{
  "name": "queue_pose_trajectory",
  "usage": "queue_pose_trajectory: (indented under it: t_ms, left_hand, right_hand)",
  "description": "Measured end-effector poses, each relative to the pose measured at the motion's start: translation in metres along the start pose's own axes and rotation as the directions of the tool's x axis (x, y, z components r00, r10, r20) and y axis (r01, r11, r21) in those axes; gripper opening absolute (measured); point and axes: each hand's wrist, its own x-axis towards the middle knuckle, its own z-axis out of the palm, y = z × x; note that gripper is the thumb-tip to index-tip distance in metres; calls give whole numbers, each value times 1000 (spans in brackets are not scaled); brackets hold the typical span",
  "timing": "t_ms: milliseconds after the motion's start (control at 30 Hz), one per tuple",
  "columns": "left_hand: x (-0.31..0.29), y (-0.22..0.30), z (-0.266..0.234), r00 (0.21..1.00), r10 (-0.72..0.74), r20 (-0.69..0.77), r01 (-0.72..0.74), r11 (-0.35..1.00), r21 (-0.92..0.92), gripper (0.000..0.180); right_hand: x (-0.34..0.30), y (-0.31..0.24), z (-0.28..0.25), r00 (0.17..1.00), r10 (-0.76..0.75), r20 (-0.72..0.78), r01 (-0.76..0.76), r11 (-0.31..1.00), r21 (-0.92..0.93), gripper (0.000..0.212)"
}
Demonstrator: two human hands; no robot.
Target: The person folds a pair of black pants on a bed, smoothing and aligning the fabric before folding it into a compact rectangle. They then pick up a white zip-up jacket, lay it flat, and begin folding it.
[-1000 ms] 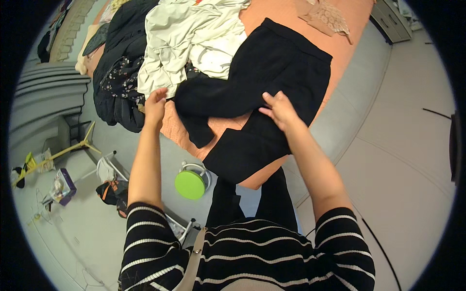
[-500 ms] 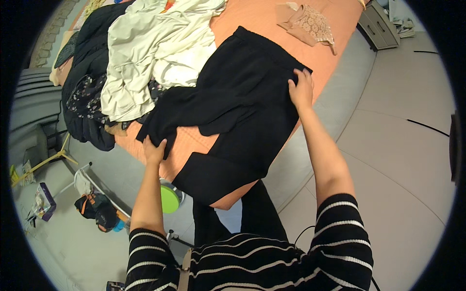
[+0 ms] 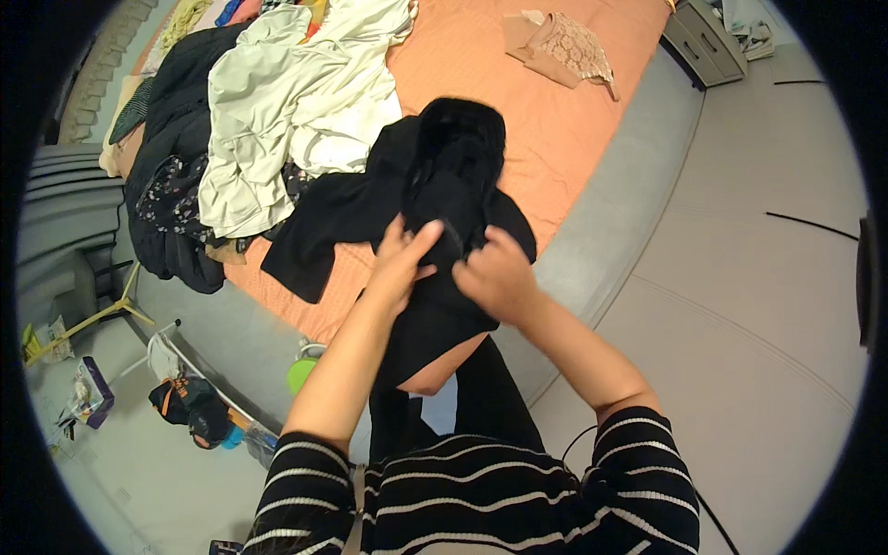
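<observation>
Black trousers [image 3: 324,222] lie bunched across the near part of the bed, one leg spread to the left. Their upper part is gathered up, and a dark opening [image 3: 458,139] with the lining inside faces me. My left hand [image 3: 398,264] is against the left side of the gathered cloth, thumb and fingers apart. Close by on the right, my right hand [image 3: 499,277] has its fingers curled into the black cloth near the edge of the opening. Both hands are slightly blurred, and some fingertips are hidden.
White clothing [image 3: 259,129] lies on dark garments at the bed's left. A beige lace undergarment [image 3: 564,51] is on the orange bedspread [image 3: 555,139]. A grey drawer cabinet [image 3: 708,42] stands far right. A bag [image 3: 194,407] and a green round thing [image 3: 301,375] are lower left.
Both hands have come together at the middle, the left moving right off the trouser leg, the right moving left and nearer. The flat waist is now gathered up and opened.
</observation>
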Motion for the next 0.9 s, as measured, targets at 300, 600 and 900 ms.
queue_pose_trajectory:
  t_ms: [300, 600, 900]
  left_hand:
    - [-35, -18, -39, 920, -106, 378, 324, 748, -579, 37]
    - [-106, -3, -79, 826, 54, 560, 341, 745, -574, 40]
    - [-125, -23, -124, 905, -30, 424, 275, 803, -529, 52]
  right_hand:
    - [-37, -118, -70, 942, 331, 52, -329, 943, -40, 25]
    - [-22, -197, -86, 951, 304, -65, -307, 949, -64, 23]
    - [-28, -220, -68, 907, 387, 168, -370, 921, -124, 20]
